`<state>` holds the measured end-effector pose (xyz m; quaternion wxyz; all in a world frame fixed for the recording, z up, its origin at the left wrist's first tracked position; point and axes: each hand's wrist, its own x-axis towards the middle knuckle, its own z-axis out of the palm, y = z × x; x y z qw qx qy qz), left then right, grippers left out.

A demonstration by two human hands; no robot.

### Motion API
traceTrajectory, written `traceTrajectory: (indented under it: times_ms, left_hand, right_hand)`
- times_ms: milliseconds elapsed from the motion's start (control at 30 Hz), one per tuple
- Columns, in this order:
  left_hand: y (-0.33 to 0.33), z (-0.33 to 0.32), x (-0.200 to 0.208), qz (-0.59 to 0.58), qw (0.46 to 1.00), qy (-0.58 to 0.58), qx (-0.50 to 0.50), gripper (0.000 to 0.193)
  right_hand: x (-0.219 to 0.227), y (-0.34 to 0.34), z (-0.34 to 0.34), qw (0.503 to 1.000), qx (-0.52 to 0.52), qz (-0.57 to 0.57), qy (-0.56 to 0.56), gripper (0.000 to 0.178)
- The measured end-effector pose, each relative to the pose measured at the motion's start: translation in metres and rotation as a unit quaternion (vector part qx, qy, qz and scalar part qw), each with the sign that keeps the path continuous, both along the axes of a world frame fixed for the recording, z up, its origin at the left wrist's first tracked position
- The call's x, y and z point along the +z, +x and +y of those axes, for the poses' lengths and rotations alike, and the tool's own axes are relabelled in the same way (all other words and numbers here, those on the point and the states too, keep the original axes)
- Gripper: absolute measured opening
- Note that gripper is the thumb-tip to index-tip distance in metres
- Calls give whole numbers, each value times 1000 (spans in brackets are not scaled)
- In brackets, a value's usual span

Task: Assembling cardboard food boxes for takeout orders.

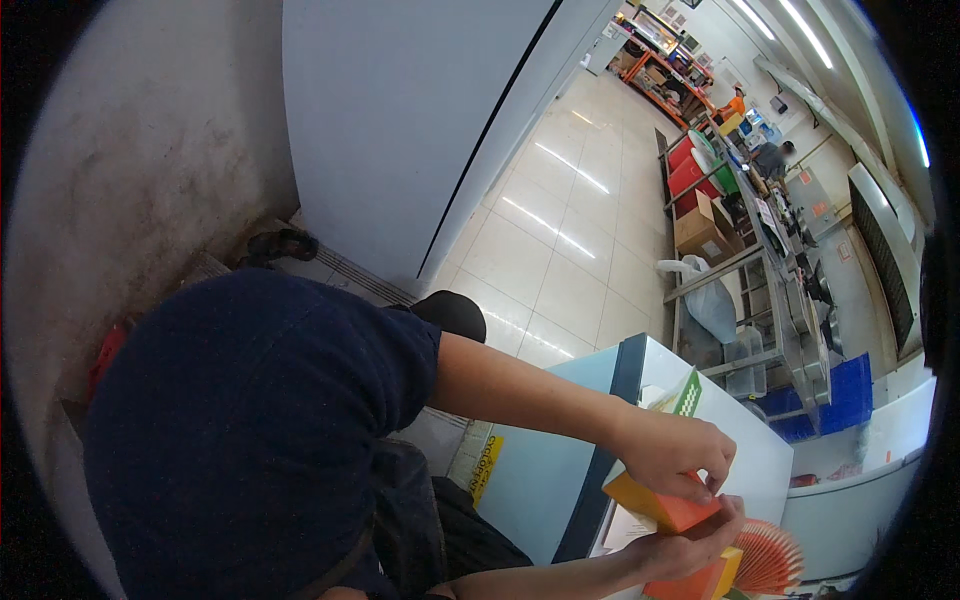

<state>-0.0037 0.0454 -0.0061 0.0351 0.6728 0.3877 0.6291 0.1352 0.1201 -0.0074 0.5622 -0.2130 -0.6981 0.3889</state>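
An orange-and-yellow folded card piece, box-like in shape (640,497), is between my two hands above a white top. My left hand (675,455) reaches across from the upper side, its fingers closed in a pinch at the orange face's edge. From below, my right hand (695,542) has its fingers curled against the same piece, partly hiding it. Under my right hand lies another orange-and-yellow piece (690,582). Beside it spreads an orange pleated paper fan (770,558). A green-and-white patterned piece (688,396) stands behind my left wrist.
The white top (755,440) belongs to a pale blue unit (545,480). A grey cabinet (400,120) stands at the upper left. Across the tiled floor (545,260) are a metal table (760,255), a cardboard box (705,230), a plastic bag (710,305) and two people far off.
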Motion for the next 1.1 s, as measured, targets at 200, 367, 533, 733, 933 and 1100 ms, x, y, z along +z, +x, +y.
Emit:
traceTrajectory:
  times_ms: [200, 367, 533, 733, 933, 1100]
  left_hand:
    - [-5, 13, -5, -198, 970, 86, 108, 15]
    - [-3, 2, 2, -232, 972, -41, -4, 17]
    - [-7, -13, 7, -162, 986, 39, 13, 22]
    - [2, -24, 15, -127, 992, 10, 22, 16]
    - [-2, 0, 0, -99, 985, 118, 74, 14]
    - [1, -6, 3, -87, 985, 107, 105, 9]
  right_hand:
    - [-9, -28, -3, 876, -269, -99, 388, 26]
    - [-18, -41, -8, 881, -241, -130, 385, 27]
    - [-20, -39, -10, 948, -150, -68, 273, 26]
    - [-1, -32, -30, 998, -45, 39, 5, 31]
    - [-7, -32, -23, 992, -124, -15, 15, 31]
    - [-9, -29, -21, 984, -135, -76, 89, 28]
